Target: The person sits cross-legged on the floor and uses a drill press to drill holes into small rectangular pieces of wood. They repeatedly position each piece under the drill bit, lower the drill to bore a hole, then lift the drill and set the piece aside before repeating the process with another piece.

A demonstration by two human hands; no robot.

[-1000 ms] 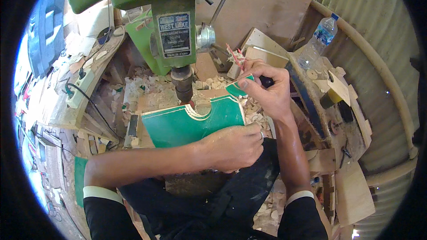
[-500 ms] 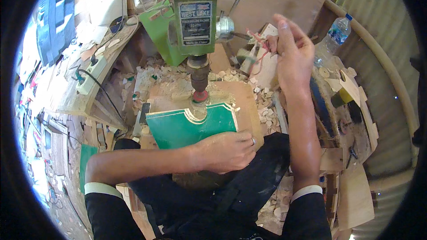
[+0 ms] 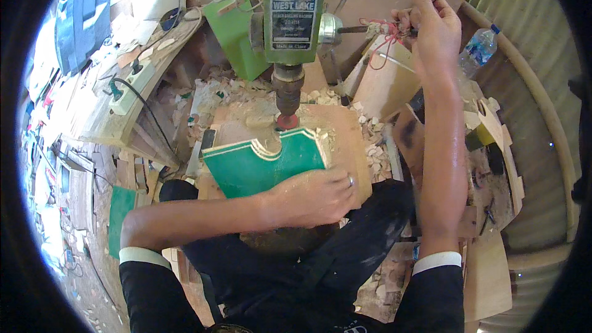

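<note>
A green painted wooden board (image 3: 259,163) with a curved, pale-edged cut-out lies on the drill press table (image 3: 345,132). My left hand (image 3: 317,194) presses flat on the board's near right corner, a ring on one finger. The red sanding drum (image 3: 287,121) under the chuck sits right at the board's notch. My right hand (image 3: 435,24) is raised to the right of the green drill press head (image 3: 293,15), fingers closed around the feed lever handle (image 3: 364,28), where red string hangs.
Wood chips and offcuts (image 3: 370,129) litter the table around the board. A white power strip (image 3: 132,86) with a black cable lies at left. A plastic water bottle (image 3: 478,49) stands far right, by wooden pieces (image 3: 487,123) and a corrugated metal wall (image 3: 530,105).
My right hand rose from the board's far right corner up to the lever beside the press head. The left hand stayed on the board.
</note>
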